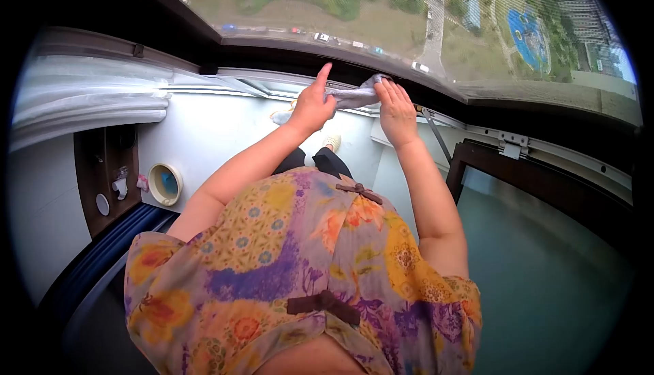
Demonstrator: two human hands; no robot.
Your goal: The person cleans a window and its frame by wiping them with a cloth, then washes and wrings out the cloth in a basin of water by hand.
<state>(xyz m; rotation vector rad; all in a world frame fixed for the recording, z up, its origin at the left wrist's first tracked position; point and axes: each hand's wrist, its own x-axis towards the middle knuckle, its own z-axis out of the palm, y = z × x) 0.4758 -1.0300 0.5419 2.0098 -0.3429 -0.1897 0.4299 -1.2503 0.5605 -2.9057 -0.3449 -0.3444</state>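
Observation:
A light grey cloth (355, 98) stretches between my hands along the dark window frame (272, 59). My right hand (398, 113) presses on the cloth's right end, with the fingers close together and part of the cloth bunched at their tips. At the cloth's left end is my left hand (314, 109), its index finger stretched out toward the frame and its other fingers curled. The cloth runs up against that hand; the exact grip is partly hidden. Behind the frame is a mesh-covered window pane (354, 17).
On the right, a dark-framed glass window sash (545, 266) stands open, with a metal stay arm (436, 136) near my right forearm. White curtains (88, 96) hang at the left. Below are a round cream bucket (165, 185), a brown shelf (102, 164) and the pale floor (211, 123).

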